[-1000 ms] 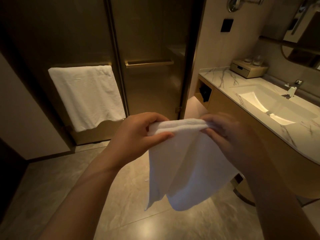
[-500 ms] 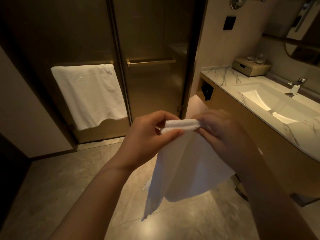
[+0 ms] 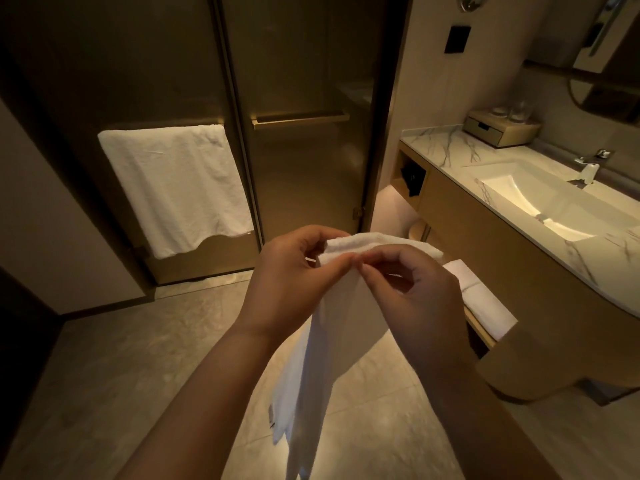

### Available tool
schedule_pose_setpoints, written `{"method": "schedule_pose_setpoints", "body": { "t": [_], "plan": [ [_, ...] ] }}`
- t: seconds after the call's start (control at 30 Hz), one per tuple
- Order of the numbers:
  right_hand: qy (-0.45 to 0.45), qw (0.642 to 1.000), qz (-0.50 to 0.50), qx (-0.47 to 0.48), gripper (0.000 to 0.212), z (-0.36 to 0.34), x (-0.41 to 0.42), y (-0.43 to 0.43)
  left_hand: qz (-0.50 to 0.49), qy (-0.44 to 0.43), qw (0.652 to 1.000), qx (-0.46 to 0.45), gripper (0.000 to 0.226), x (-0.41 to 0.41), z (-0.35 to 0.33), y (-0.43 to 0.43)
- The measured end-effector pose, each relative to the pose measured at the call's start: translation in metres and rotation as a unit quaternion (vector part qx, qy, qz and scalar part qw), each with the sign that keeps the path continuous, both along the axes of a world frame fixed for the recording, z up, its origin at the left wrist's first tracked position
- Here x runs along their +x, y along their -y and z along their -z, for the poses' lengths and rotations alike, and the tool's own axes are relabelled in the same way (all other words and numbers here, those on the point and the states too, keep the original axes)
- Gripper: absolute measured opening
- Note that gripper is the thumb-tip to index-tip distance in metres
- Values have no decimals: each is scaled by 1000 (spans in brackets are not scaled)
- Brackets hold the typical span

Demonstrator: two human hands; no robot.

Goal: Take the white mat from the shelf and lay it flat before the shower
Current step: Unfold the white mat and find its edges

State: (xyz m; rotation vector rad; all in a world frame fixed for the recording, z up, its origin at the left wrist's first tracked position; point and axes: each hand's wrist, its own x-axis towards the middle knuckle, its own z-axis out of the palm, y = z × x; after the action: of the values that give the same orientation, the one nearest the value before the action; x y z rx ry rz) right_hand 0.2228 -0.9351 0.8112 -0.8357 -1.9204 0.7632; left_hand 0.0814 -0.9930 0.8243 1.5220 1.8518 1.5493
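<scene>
Room: a dim bathroom; the glass shower door [image 3: 304,133] fills the upper centre, a white towel [image 3: 173,188] hangs on its rail at upper left, and the marble tabletop [image 3: 446,147] with its sink [image 3: 540,199] runs down the right edge; bare tiled floor [image 3: 138,358] lies below

Mat: the white mat [image 3: 322,358] is off the shelf and in the air at the centre of the frame; it hangs from my hands in a narrow, gathered drape towards the lower centre and does not reach the floor

Left hand: my left hand [image 3: 294,275] pinches the mat's top edge, thumb in front and fingers curled behind

Right hand: my right hand [image 3: 415,292] pinches the same edge just beside it; the two thumbs almost touch

Change: a second ago my hands stood apart along the top edge and the cloth hung broad; they have since closed together, so the mat now falls bunched and slim

Meaning: I judge that I am feeling for the corners or layers to open the fold; the fetching is done, the laying is not

Shelf: at right, under the tabletop, the shelf [image 3: 485,336] carries another folded white cloth [image 3: 481,299]

Next: my hands must part again, wider, to spread the mat; then it goes down flat on the floor before the shower door; bunched as it is, it would land creased
</scene>
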Motion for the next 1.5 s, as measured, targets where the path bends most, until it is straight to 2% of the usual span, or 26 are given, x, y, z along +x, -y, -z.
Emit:
{"method": "schedule_pose_setpoints", "body": {
  "t": [0.27, 0.53, 0.63, 0.83, 1.13, 1.5],
  "plan": [
    [-45, 995, -48, -73, 47, 18, -3, 0, -6, 15, 999, -46, 24, 1, 2, 1],
    [-23, 997, -28, -65, 54, 22, -7, -2, -10, 42, 998, -55, 24, 2, 5, -3],
    [-19, 998, -18, -59, 50, 23, -8, -2, -15, 58, 997, -48, 24, 5, 6, -5],
    [-4, 999, 22, -47, 26, 26, -8, -5, -42, 73, 995, -54, 20, 10, 13, -12],
    [-5, 997, 42, -58, 28, 31, -9, -6, -70, 78, 993, -50, 20, 21, 18, -16],
    [1, 998, 63, -23, 24, 38, -4, -21, -89, 27, 995, -30, 17, 13, 22, -19]
  ]
}}
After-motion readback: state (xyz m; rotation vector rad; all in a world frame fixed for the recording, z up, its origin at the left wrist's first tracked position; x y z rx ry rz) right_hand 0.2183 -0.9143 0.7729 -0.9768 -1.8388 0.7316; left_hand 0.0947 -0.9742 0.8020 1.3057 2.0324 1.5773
